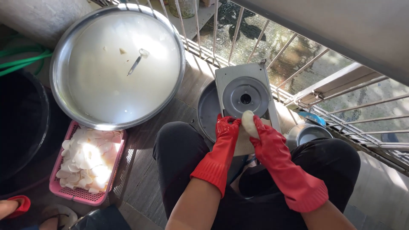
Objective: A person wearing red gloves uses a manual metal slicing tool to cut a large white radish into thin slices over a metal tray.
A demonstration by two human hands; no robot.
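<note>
Right hand (266, 138) grips the pale peeled tuber (249, 123), long axis up the slicer board (243, 91), just below its round blade (246, 98); left hand (226, 130) clasps the board's near-left edge.

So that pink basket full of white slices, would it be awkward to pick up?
Probably light: the pink basket looks like thin plastic mesh, so it may flex when lifted. The white slices are heaped loosely near the rim, so tipping would likely spill some. They look thin and could snap if squeezed.
</note>
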